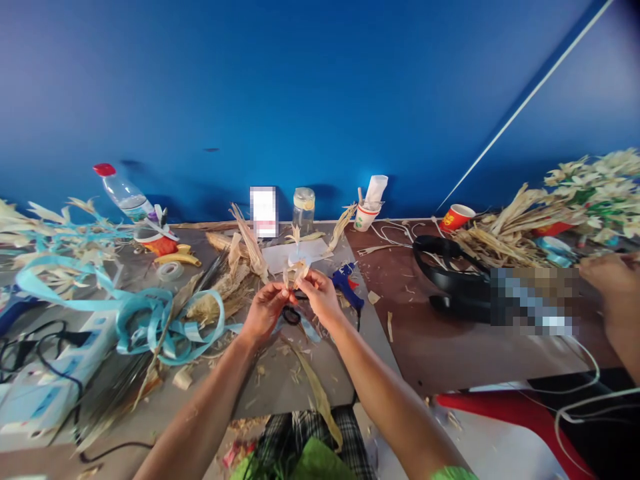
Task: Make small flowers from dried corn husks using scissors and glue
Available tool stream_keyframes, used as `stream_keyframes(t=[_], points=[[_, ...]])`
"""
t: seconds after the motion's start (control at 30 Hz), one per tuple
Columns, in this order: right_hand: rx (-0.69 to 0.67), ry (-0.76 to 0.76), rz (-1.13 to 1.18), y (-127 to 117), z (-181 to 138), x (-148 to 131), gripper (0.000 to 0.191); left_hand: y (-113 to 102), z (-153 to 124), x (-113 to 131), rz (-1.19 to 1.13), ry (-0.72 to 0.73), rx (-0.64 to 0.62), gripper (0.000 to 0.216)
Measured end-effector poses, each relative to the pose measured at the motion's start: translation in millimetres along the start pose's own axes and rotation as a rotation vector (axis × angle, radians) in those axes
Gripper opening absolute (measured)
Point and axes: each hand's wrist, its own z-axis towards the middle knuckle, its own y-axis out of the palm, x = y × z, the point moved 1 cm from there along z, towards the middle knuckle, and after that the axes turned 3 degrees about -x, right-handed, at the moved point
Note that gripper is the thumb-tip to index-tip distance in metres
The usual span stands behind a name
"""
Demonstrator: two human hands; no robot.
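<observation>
My left hand (266, 309) and my right hand (320, 295) meet over the middle of the table, both pinching a small pale corn-husk piece (296, 272) between fingertips. Black-handled scissors (291, 315) lie on the table just below my hands. A blue glue gun (348, 283) rests right of my right hand. A heap of dry husks (235, 277) lies left of my left hand, beside curled light-blue ribbon (160, 323). A long husk strip (316, 393) trails toward my lap.
A plastic bottle (123, 192), tape roll (169, 271), glass jar (303, 208) and paper cups (365, 216) stand along the blue wall. A black bowl (445, 270) and husk flowers (575, 200) sit right, near another person's hand (613, 283). A white power strip (55, 373) lies left.
</observation>
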Motion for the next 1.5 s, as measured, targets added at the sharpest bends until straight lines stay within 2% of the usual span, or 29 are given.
stream_keyframes(t=[0.37,0.63,0.97,1.2,1.5], points=[[0.043,0.037,-0.039,3,-2,-4,0.022,3,0,-1,0.057,0.029,0.039,0.026],[0.081,0.097,-0.042,5,-3,1,0.02,3,0,-3,0.049,0.058,0.022,0.031],[-0.001,0.119,0.086,8,-5,-2,0.02,6,0,-2,0.03,0.004,0.065,0.029],[-0.04,0.142,0.126,9,-5,-5,0.019,5,1,-3,-0.065,-0.051,0.041,0.025],[-0.033,0.111,-0.005,8,-5,-2,0.017,-4,1,-3,-0.149,-0.11,-0.054,0.02]])
